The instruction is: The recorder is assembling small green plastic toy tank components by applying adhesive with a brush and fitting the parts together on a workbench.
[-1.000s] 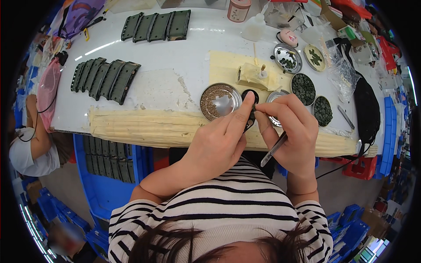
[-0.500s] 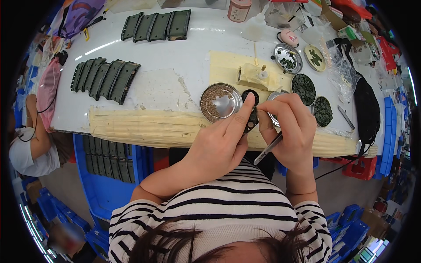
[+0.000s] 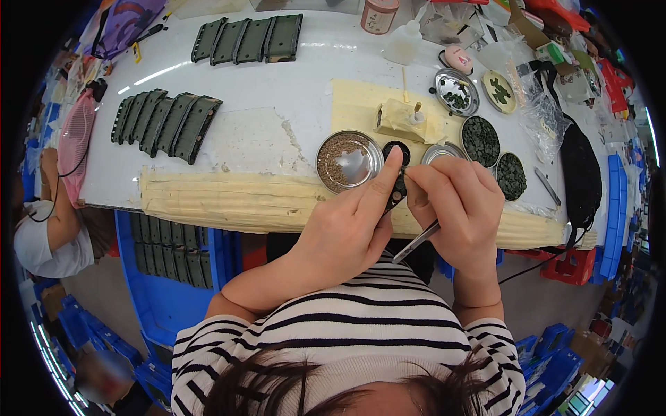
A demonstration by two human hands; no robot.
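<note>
My left hand [image 3: 347, 222] is closed on a small dark part [image 3: 397, 195], its index finger stretched along the top. A dark round piece [image 3: 398, 151] shows past that fingertip; I cannot tell whether it belongs to the part. My right hand [image 3: 461, 204] pinches close against the part's right side, and whatever its fingertips hold is too small to make out. Metal tweezers [image 3: 416, 242] are tucked in that same hand, pointing down toward my striped shirt. Beside my left hand stands a round tin of brown granules [image 3: 336, 182].
Tins of small dark green pieces [image 3: 480, 141] [image 3: 511, 176] stand right of my hands. Behind sits a wrapped yellow block [image 3: 404, 123]. Ribbed green trays [image 3: 166, 125] lie at left. A padded yellow strip [image 3: 229, 202] lines the table edge, above a blue crate [image 3: 163, 298].
My right hand has shifted slightly, and the tweezers in it have swung a little to the left. My left hand and the part stay nearly where they were.
</note>
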